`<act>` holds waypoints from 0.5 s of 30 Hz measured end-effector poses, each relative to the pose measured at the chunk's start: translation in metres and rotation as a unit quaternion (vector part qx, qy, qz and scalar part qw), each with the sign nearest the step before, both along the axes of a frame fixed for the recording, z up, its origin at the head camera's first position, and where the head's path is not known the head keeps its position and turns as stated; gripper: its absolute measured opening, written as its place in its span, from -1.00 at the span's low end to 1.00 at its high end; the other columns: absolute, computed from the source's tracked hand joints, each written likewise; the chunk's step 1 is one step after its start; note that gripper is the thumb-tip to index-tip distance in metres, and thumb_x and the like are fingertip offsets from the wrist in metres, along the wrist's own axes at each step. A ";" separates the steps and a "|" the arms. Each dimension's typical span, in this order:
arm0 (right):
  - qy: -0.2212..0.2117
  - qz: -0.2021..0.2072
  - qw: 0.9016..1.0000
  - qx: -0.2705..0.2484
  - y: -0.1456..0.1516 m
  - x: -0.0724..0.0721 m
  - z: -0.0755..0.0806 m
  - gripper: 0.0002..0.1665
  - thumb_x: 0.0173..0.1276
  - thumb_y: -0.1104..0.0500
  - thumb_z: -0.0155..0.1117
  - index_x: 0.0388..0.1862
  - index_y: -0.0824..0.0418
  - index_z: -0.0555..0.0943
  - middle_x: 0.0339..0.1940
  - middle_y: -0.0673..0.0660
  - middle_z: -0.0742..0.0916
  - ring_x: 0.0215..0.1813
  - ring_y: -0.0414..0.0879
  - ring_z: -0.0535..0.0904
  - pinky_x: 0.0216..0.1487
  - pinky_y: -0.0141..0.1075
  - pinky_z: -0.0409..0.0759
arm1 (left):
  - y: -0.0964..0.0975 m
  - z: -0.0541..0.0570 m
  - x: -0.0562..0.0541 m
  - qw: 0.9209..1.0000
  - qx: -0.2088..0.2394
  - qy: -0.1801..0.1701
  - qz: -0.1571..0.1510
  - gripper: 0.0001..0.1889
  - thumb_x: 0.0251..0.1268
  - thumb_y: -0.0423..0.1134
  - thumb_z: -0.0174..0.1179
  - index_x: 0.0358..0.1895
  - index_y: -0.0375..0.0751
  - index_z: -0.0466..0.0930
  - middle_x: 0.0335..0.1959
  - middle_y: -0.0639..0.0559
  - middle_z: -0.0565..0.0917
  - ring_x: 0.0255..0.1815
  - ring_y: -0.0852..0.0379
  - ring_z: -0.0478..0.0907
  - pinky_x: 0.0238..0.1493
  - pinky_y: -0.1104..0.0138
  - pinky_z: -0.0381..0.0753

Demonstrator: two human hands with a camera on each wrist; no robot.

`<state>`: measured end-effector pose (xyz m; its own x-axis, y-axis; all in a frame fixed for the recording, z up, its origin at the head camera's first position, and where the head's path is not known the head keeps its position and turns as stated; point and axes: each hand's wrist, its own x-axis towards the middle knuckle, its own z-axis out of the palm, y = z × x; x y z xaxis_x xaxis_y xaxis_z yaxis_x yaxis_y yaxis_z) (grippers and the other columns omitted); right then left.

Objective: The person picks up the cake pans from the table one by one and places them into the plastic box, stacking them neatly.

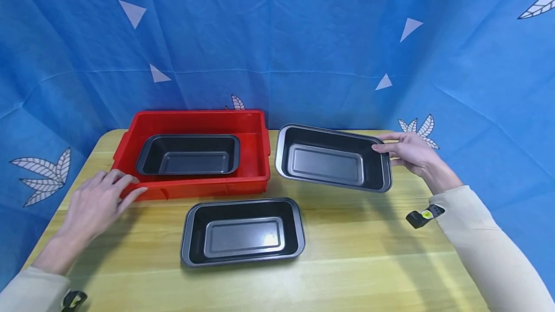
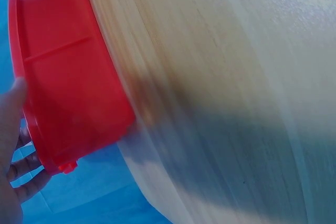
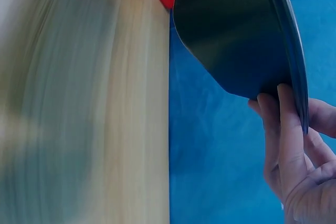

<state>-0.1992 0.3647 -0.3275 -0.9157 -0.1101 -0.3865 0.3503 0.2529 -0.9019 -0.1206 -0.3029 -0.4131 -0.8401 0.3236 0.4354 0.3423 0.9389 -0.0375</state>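
Dark metal pan (image 1: 325, 162) hovering, extending inward from right hand (image 1: 409, 154), which is pinching its near end; likely handling light, stiff, slick, rim suiting fingers best; left hand (image 1: 96, 200) gripping red bin (image 1: 217, 188) corner

There were three black rectangular metal loaf pans (image 1: 244, 237), one red rectangular plastic tray (image 1: 208, 190), one yellowish wood-grained table (image 1: 347, 264), one blue patterned fabric backdrop (image 1: 303, 37), one bare left hand (image 1: 96, 199), one bare right hand (image 1: 409, 152), two cream fabric sleeves (image 1: 485, 249) and two black wrist-worn devices (image 1: 422, 216).
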 end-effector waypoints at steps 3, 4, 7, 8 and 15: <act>0.004 0.000 1.000 -0.002 -0.009 -0.002 0.003 -0.72 0.50 0.27 0.35 0.08 0.03 0.54 -0.31 -0.16 0.87 -0.26 -0.27 0.84 -0.16 -0.33 0.83 | 0.000 0.000 0.000 1.000 -0.003 -0.001 0.000 -0.48 0.36 0.22 0.34 -0.05 -0.23 0.72 -0.20 -0.32 0.67 -0.28 -0.26 0.58 -0.31 -0.15 0.70; 0.005 0.001 1.000 -0.002 -0.012 -0.003 0.003 -0.72 0.50 0.27 0.36 0.08 0.03 0.55 -0.31 -0.16 0.87 -0.25 -0.26 0.85 -0.16 -0.33 0.83 | 0.000 0.000 0.000 1.000 -0.002 0.000 -0.001 -0.55 0.25 0.08 0.46 -0.05 -0.23 0.72 -0.20 -0.32 0.67 -0.28 -0.26 0.58 -0.32 -0.15 0.70; 0.011 0.004 1.000 0.001 -0.021 -0.006 0.006 -0.67 0.49 0.26 0.37 0.16 0.07 0.55 -0.30 -0.17 0.87 -0.24 -0.26 0.85 -0.16 -0.32 0.83 | 0.000 -0.001 0.001 1.000 0.001 0.004 -0.003 -0.51 0.36 0.19 0.35 -0.08 -0.23 0.72 -0.22 -0.31 0.67 -0.29 -0.25 0.58 -0.34 -0.14 0.70; 0.014 0.006 1.000 0.004 -0.024 -0.007 0.007 -0.63 0.50 0.25 0.37 0.21 0.12 0.54 -0.30 -0.17 0.87 -0.24 -0.27 0.84 -0.16 -0.32 0.83 | 0.000 -0.001 0.001 1.000 0.003 0.007 -0.004 -0.41 0.45 0.32 0.19 -0.09 -0.23 0.72 -0.23 -0.30 0.67 -0.30 -0.24 0.58 -0.35 -0.13 0.69; 0.028 0.007 1.000 0.006 -0.044 -0.017 0.012 -0.55 0.50 0.23 0.37 0.30 0.20 0.51 -0.30 -0.18 0.86 -0.23 -0.27 0.83 -0.16 -0.31 0.84 | 0.001 0.000 0.001 1.000 0.005 0.009 -0.003 -0.29 0.53 0.43 -0.04 -0.10 -0.22 0.71 -0.26 -0.29 0.67 -0.32 -0.23 0.57 -0.37 -0.12 0.68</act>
<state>-0.2163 0.3203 -0.3153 -0.9341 -0.1192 -0.3365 0.2959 0.2690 -0.9166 -0.1201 -0.3021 -0.4133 -0.8299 0.3244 0.4538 0.3476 0.9370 -0.0341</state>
